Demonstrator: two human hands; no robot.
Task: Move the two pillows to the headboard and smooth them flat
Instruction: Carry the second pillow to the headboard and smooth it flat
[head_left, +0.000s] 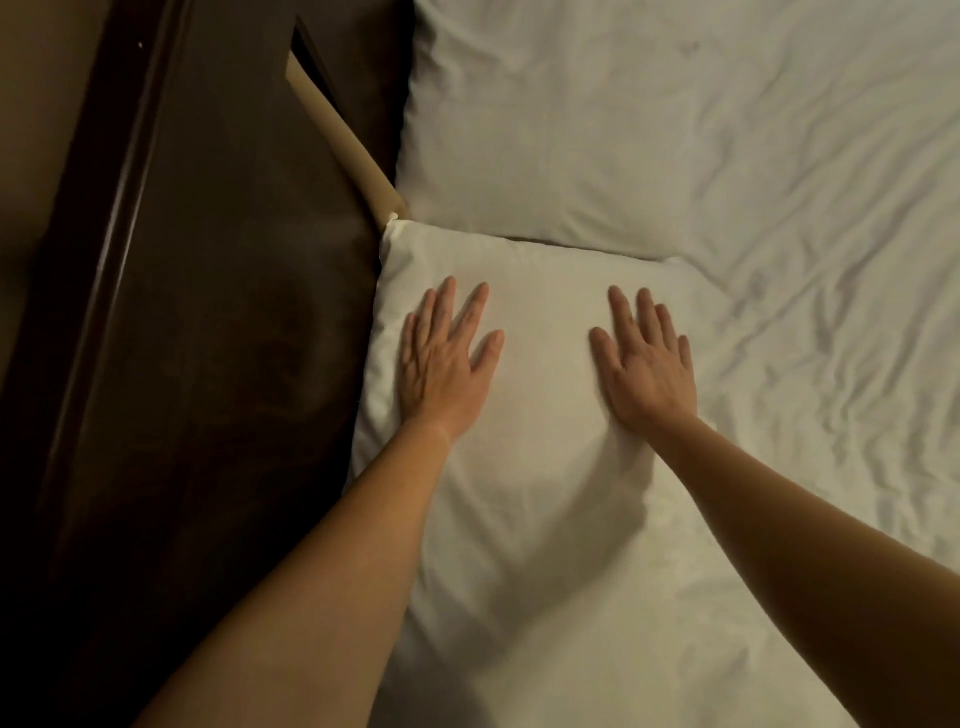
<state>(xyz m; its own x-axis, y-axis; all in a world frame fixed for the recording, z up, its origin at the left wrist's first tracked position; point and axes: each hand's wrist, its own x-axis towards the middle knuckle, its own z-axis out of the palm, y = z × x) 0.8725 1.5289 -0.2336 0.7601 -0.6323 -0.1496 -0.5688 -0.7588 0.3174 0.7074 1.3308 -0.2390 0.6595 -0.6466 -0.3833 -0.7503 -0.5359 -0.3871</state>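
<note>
Your left hand (441, 364) and right hand (647, 366) lie spread flat on the near pillow (540, 499); both pillows, the far one (561, 130) touching it, sit against the dark headboard (234, 312), rumpled sheet (831, 338) alongside

You are standing over a bed in a bedroom, perhaps a hotel room, though the dim warm light leaves that unsure. You can see a rumpled white sheet (805, 218) spread across the mattress, and two white pillows, the near pillow (540, 467) and the far pillow (545, 130), lying against a dark polished wooden headboard (218, 312). A beige wall (31, 130) shows at your far left beyond the wood.
</note>
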